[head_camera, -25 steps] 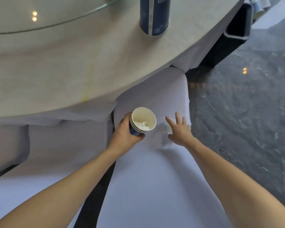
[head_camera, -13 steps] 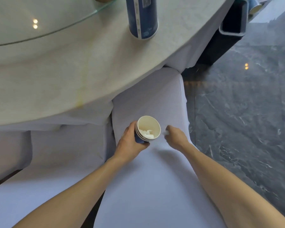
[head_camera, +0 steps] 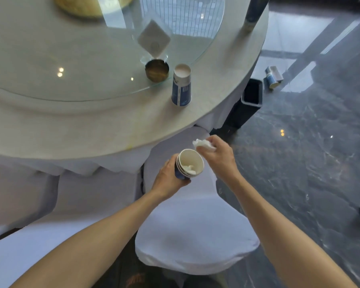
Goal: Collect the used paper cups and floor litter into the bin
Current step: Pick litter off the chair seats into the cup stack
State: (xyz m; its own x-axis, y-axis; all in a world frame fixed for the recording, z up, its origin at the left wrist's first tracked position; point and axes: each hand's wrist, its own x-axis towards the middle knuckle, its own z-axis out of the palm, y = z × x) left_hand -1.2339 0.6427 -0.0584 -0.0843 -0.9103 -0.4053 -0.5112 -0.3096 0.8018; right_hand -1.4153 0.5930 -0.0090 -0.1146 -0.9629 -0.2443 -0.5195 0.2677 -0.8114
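Note:
My left hand [head_camera: 168, 179] grips a stack of blue-and-white paper cups [head_camera: 188, 165] with crumpled tissue inside, held over a white-covered chair [head_camera: 195, 231]. My right hand [head_camera: 218, 156] pinches a crumpled white tissue [head_camera: 203, 144] just above and right of the cups' rim. Another blue paper cup [head_camera: 181, 88] stands upside down on the round table [head_camera: 92, 125] near its edge. A dark rectangular bin [head_camera: 250, 100] stands on the floor beyond the table's right edge. Flattened blue cups [head_camera: 273, 77] lie on the floor past the bin.
A glass turntable [head_camera: 92, 59] on the table carries a brass cup [head_camera: 156, 70] and a white napkin holder [head_camera: 153, 38]. A second covered chair [head_camera: 50, 204] is at my left. Dark polished stone floor [head_camera: 310, 163] spreads to the right.
My right hand closed on the tissue lying on the chair seat and lifted it up beside the cups. The view tilted up, showing more table, the bin and floor litter.

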